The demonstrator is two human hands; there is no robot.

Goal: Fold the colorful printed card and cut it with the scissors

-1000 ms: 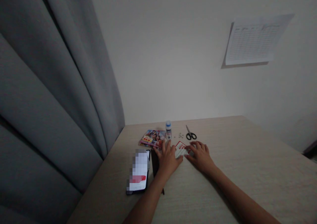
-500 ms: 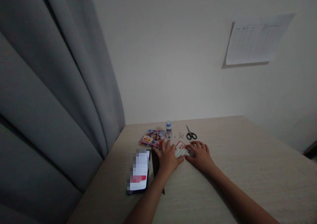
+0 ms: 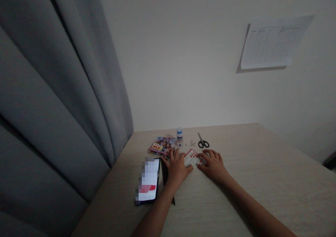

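Note:
A small red and white printed card (image 3: 191, 157) lies flat on the pale wooden table (image 3: 236, 195). My left hand (image 3: 177, 167) rests palm down on its left side, fingers stretched out. My right hand (image 3: 214, 164) lies flat on its right side, fingers spread over the card's edge. Both hands press on the card and grip nothing. Just beyond the hands stand a small white bottle with a blue cap (image 3: 179, 137) and a colourful leaflet (image 3: 162, 145). Black-handled scissors (image 3: 202, 141) lie shut to the right of the bottle.
A phone with a lit screen (image 3: 148, 181) lies left of my left forearm, beside a dark strip (image 3: 165, 174). Tiny loose bits (image 3: 192, 143) sit between bottle and scissors. A grey curtain (image 3: 57, 100) hangs at the left; a printed sheet (image 3: 273, 43) is on the wall.
Almost nothing has changed. Both hands stay flat on the card; the view has shifted very slightly.

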